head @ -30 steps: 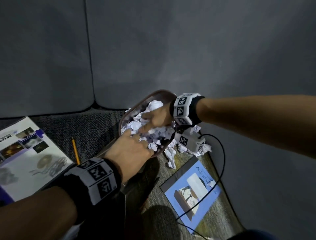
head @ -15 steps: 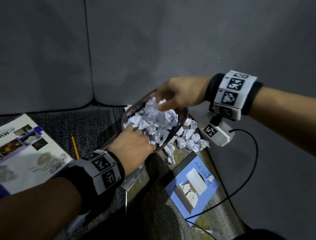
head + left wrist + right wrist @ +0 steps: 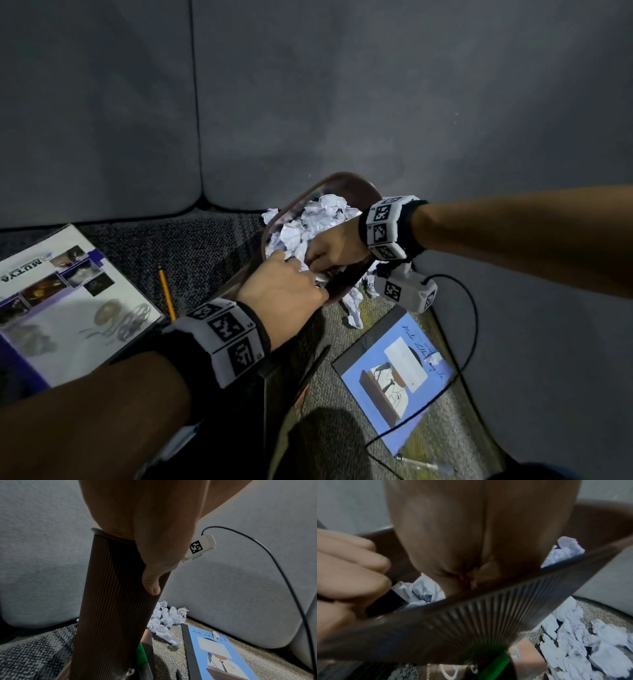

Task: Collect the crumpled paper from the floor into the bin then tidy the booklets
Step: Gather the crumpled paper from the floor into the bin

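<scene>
A brown ribbed bin (image 3: 356,192) stands on the carpet, heaped with crumpled white paper (image 3: 322,219). My left hand (image 3: 308,281) grips its near rim, fingers (image 3: 359,568) hooked inside and thumb (image 3: 150,584) on the outer wall (image 3: 116,601). My right hand (image 3: 318,260) is down inside the bin on the paper, its fingers curled into the palm (image 3: 471,577) with no paper showing between them. More crumpled paper (image 3: 354,305) lies on the floor right of the bin (image 3: 168,618). A blue booklet (image 3: 394,377) lies nearer right; a white booklet (image 3: 68,308) lies at left.
Grey cushioned walls (image 3: 376,102) close the corner behind the bin. A yellow pencil (image 3: 166,291) lies between the white booklet and the bin. A black cable (image 3: 469,329) loops over the blue booklet. A green object (image 3: 494,665) sits by the bin's base. A pen (image 3: 424,465) lies below the booklet.
My right hand, lifted over the bin's far rim half a second ago, has come back down onto the paper in the bin. My left hand has stayed on the near rim.
</scene>
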Demonstrator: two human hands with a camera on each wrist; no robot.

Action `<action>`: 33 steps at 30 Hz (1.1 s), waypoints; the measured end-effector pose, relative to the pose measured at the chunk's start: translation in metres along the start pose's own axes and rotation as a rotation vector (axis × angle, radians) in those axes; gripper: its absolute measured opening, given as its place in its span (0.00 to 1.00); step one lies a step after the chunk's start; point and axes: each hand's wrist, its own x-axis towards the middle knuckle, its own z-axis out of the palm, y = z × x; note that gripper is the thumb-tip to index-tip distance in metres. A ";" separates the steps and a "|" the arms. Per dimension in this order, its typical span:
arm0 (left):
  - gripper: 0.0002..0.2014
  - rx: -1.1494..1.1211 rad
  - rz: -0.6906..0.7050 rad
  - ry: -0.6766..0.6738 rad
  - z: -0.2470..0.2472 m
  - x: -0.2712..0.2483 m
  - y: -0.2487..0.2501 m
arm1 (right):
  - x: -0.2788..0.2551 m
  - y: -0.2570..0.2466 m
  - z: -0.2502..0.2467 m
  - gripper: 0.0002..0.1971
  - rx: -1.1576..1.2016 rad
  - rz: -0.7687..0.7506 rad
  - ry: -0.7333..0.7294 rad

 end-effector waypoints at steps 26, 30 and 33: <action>0.13 0.003 -0.014 -0.004 -0.003 0.001 -0.005 | -0.030 -0.003 0.004 0.11 0.169 -0.069 -0.032; 0.12 -0.030 -0.026 0.030 -0.001 0.000 -0.010 | -0.058 -0.004 -0.030 0.07 0.207 0.006 0.160; 0.11 -0.027 -0.021 0.021 -0.001 0.002 -0.009 | -0.069 -0.005 -0.054 0.09 -0.078 0.134 0.531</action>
